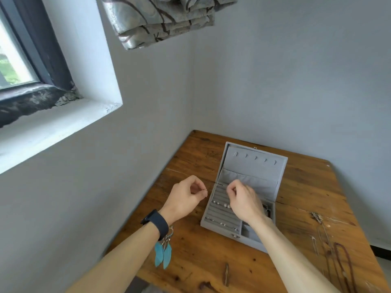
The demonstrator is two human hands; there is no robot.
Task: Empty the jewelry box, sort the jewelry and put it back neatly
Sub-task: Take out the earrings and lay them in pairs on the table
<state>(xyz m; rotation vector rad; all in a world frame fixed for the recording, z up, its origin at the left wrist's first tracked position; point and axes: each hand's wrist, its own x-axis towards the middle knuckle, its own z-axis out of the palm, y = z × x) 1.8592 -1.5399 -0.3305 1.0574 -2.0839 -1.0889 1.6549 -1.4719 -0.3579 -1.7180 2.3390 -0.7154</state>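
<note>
The left hand (pixel 186 195) pinches a small ring (pixel 204 189) beside the open jewelry box (pixel 254 166) on the wooden table (pixel 190 261), probably to slot it in, while the right hand (pixel 243 199) curls over the ring rolls (pixel 218 212), its grasp unclear.

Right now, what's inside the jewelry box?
In the jewelry box, small studs sit in the ring rolls, in the middle and front rows. The right hand covers part of the right-side compartments. Something dark shows there, unidentifiable.
</note>
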